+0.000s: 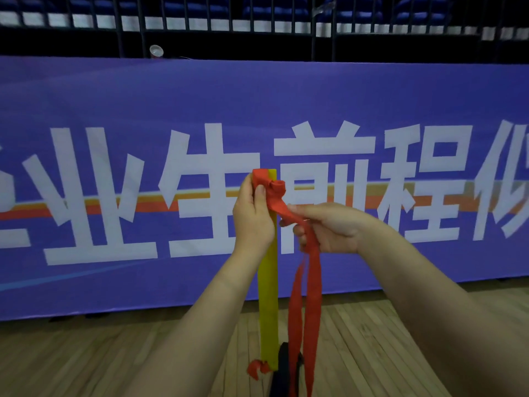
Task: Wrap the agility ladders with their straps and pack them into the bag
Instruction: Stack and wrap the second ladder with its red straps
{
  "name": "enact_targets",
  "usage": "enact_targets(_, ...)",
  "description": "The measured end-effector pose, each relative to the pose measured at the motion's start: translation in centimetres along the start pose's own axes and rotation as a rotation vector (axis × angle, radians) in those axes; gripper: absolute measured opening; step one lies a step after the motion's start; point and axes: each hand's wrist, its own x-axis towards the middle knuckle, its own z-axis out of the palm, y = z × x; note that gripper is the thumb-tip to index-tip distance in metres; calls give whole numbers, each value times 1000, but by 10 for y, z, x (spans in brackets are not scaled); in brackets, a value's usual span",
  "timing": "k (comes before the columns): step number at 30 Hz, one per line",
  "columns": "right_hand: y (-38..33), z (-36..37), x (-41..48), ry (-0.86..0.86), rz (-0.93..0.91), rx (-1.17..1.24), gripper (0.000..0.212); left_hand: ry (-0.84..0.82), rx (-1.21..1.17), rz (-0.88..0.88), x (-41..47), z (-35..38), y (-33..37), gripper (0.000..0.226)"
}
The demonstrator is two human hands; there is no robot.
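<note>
A stack of yellow ladder rungs [268,296] hangs upright in front of me, its lower end near the floor. My left hand [253,216] grips the top of the stack, where the red strap [305,293] is knotted. My right hand [329,227] pinches the red strap just right of the knot, and two long strap tails hang down from it. Another red knot [257,368] sits at the bottom end of the rungs. A dark bag [282,371] lies on the floor behind the rungs, mostly hidden.
A purple banner [114,110] with large white characters stands close ahead on the wooden floor [86,353]. Black railings [257,27] and blue seats rise behind it. A cup [156,51] rests on the banner's top edge.
</note>
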Motion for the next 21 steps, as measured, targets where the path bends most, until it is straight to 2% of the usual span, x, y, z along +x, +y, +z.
enact_targets(2,1,3,5,66,-75,18,24,15,-19,8,-1,1,0,28)
enact_targets(6,2,8,9,192,-235,-114,4,79,-127,-49,1,2,3,26)
enact_targets(10,-9,6,2,272,-326,-480,13,168,-458,-203,-1,3,13,27)
enact_targets(13,-24,-3,-7,210,-383,-728,18,141,-723,-333,9,-1,17,27)
enact_targets(15,-32,-7,-12,87,-331,-687,12,64,-806,-452,14,-1,20,28)
enact_targets(18,-36,-10,-11,-91,-203,-446,14,-20,-749,-526,18,1,25,34)
enact_targets(21,-32,-12,-9,-46,-194,-423,13,10,-478,-315,24,1,26,27)
